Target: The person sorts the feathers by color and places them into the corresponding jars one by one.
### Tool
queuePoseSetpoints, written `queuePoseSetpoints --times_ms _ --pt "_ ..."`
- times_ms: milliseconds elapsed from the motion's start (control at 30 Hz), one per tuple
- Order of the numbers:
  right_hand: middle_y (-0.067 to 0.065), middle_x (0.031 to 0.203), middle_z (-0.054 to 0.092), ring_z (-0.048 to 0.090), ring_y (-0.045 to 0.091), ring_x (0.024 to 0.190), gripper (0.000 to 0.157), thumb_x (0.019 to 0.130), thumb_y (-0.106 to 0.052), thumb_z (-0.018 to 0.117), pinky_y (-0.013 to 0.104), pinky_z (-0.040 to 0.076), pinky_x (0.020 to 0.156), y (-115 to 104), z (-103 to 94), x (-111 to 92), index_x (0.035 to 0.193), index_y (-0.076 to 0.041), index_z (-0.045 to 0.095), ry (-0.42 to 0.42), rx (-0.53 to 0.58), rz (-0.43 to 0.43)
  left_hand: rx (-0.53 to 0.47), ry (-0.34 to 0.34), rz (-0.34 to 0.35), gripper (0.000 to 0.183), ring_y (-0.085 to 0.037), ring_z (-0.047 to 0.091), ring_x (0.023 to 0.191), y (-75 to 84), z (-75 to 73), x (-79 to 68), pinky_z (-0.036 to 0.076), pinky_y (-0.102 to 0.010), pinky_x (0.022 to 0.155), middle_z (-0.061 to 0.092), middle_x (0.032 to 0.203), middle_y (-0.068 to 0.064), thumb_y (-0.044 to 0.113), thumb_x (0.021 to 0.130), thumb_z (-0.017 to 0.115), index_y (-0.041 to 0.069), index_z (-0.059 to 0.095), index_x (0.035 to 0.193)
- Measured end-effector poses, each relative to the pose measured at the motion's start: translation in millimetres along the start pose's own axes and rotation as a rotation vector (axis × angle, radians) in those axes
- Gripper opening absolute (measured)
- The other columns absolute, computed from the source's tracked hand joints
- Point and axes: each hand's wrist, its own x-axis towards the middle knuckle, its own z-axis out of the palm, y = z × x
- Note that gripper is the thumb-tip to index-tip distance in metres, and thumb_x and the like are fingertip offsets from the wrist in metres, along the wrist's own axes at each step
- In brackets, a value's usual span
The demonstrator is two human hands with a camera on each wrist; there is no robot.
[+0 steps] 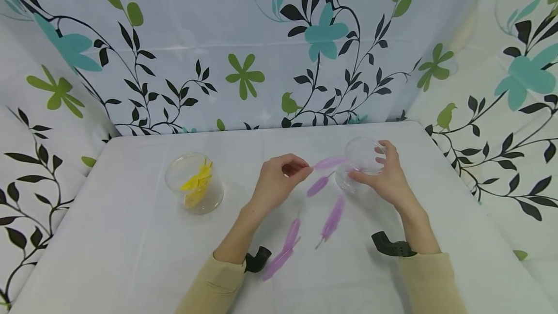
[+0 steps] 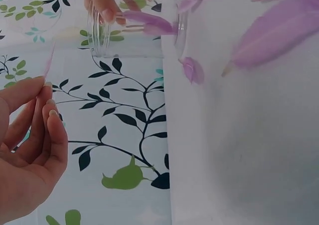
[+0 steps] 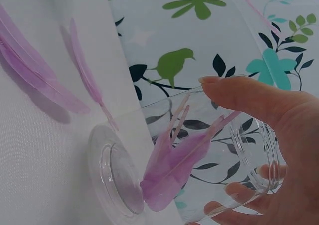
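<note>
My left hand (image 1: 279, 180) pinches a thin purple feather (image 1: 330, 162) by its end, between thumb and fingertip. In the left wrist view this feather (image 2: 49, 60) stands up from the fingertips. A clear jar (image 1: 366, 154) is gripped near its open rim by my right hand (image 1: 383, 173), with thumb on one side and fingers on the other. Inside the jar, the right wrist view shows several purple feathers (image 3: 172, 170), quills toward the mouth. The held feather is outside the jar, its far end pointing toward it.
Loose purple feathers (image 1: 333, 218) lie on the white table (image 1: 131, 246), some near my left forearm. On the left stands another clear jar (image 1: 174, 178) containing yellow feathers (image 1: 198, 185). Leaf-patterned cloth (image 1: 196, 28) hangs behind and at the sides.
</note>
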Motion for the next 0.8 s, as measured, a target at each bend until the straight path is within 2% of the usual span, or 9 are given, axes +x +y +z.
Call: queuePoseSetpoints --times_ms 400,600,800 --pt "0.023 0.16 0.021 0.029 0.047 0.143 0.118 0.079 -0.047 0.083 0.068 0.04 0.104 -0.3 1.0 -0.2 0.158 -0.013 0.002 0.0 -0.011 0.019 0.028 0.025 0.026 0.008 -0.01 0.061 0.078 21.4 28.8 34.3 0.053 -0.023 0.074 0.07 0.085 0.004 0.022 0.093 0.071 0.015 0.073 0.096" --pt "0.024 0.16 0.022 0.03 0.048 0.142 0.117 0.079 -0.046 0.083 0.068 0.041 0.103 0.0 2.1 0.1 0.158 -0.012 0.003 0.004 -0.009 0.011 0.036 0.018 0.049 0.008 -0.01 0.061 0.077 24.1 47.0 43.6 0.051 -0.019 0.073 0.07 0.084 0.003 0.02 0.093 0.07 0.014 0.074 0.096" --pt "0.025 0.159 0.021 0.031 0.049 0.142 0.116 0.08 -0.043 0.083 0.068 0.041 0.102 -0.2 1.1 0.3 0.157 -0.01 0.004 0.008 -0.008 0.003 0.04 -0.003 0.032 0.007 -0.009 0.059 0.079 29.8 60.9 47.9 0.05 -0.019 0.073 0.069 0.084 0.004 0.018 0.093 0.068 0.014 0.074 0.096"
